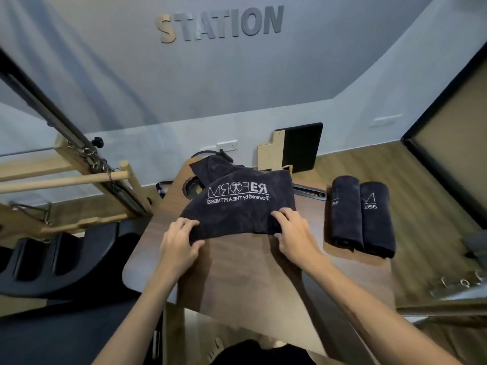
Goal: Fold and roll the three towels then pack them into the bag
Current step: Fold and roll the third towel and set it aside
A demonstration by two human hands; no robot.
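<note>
My left hand (179, 241) pinches the near left corner of the towel (238, 206), thumb under the edge and fingers on top; my right hand (292, 233) grips the near right edge the same way — both closed on the cloth. The towel is dark, partly folded, its white logo facing up, and it lies on the table (237, 272) with its far end bunched toward the wall. To my right, two rolled towels (362, 217) lie side by side, touching, well apart from the one I hold — no bag that I can make out.
</note>
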